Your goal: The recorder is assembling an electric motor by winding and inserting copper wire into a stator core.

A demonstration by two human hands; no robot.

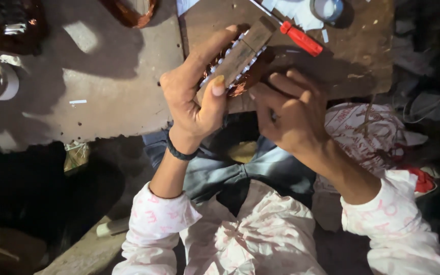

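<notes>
Head view: left hand (192, 99) gripped a wooden block (236, 57) against a copper coil (240, 84); right hand (286, 114) steadied it; pressing likely continued, needing firm grip.

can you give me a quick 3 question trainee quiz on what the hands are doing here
1. True or false: the left hand grips the wooden block wound with copper wire.
2. Which tool lies on the bench just beyond the block? A) red-handled screwdriver B) hammer C) pliers
3. Fill in: on the left wrist sits a dark ____.

Key
1. True; the thumb presses on the block's face, and the right hand works at its lower edge.
2. A
3. Band
</notes>
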